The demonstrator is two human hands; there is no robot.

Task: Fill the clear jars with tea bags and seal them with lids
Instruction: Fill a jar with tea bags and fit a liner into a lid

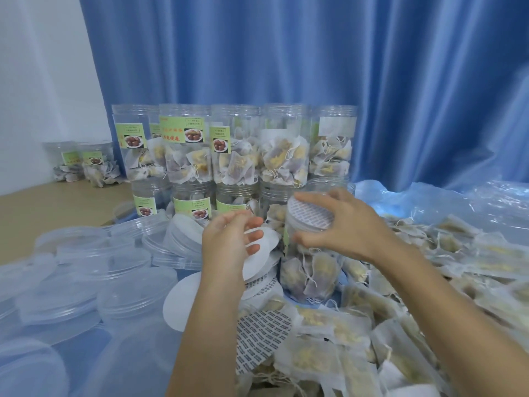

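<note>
Stacked clear jars (189,144), far centre: green paper labels (182,130) with red and black Chinese characters beside a fruit photo, too blurred to read. Round seal liners (262,336), near centre: rows of small grey print, illegible

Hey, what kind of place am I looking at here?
Probably a small hand-packing workspace for tea, not a factory line. Stacked clear plastic jars with green labels stand filled against a blue curtain, and a heap of loose white paper tea bags covers the table beside clear plastic lids.
</note>
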